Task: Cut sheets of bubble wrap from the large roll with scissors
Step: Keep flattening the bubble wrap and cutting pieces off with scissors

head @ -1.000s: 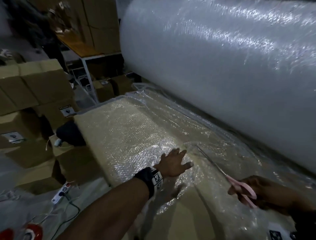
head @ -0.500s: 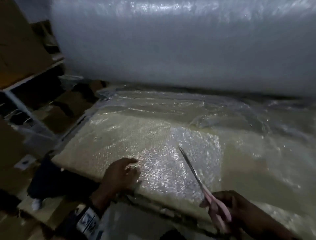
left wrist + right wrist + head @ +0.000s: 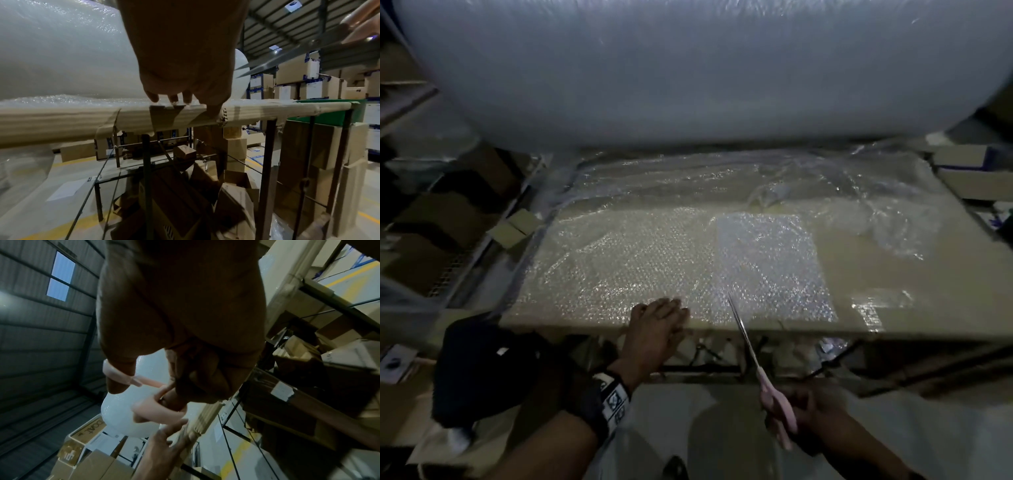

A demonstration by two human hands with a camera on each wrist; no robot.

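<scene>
the large roll [image 3: 688, 68] of bubble wrap lies across the far side of the table [image 3: 893, 274], filling the head view from 10 to 2 o'clock. from under it a loose sheet of bubble wrap [image 3: 619, 260] is spread toward the near edge, covering the left and middle of the cardboard-covered top. a smaller, brighter rectangular piece [image 3: 770, 263] lies on the wrap just right of centre, and crumpled wrap [image 3: 887, 222] sits toward 2 o'clock.

the left hand [image 3: 657, 329] reaches over the near table edge at about 6 o'clock. its fingers [image 3: 173, 98] are straight and lie flat on the sheet, with the thumb against the edge of the cardboard; it presses the wrap down and grasps nothing.

the right hand [image 3: 808, 411] is at 5 o'clock, below and in front of the table edge. it is clenched on the pink handles of the scissors [image 3: 753, 356], thumb through one loop and fingers through the other, as the right wrist view shows. the blades point up toward 11 o'clock, and their tip lies over the near edge of the wrap just to the right of the left hand. in the left wrist view the blades stand slightly parted.

cardboard boxes [image 3: 298, 68] are stacked on shelving around the table, and a dark cloth [image 3: 493, 370] lies at 8 o'clock.
</scene>
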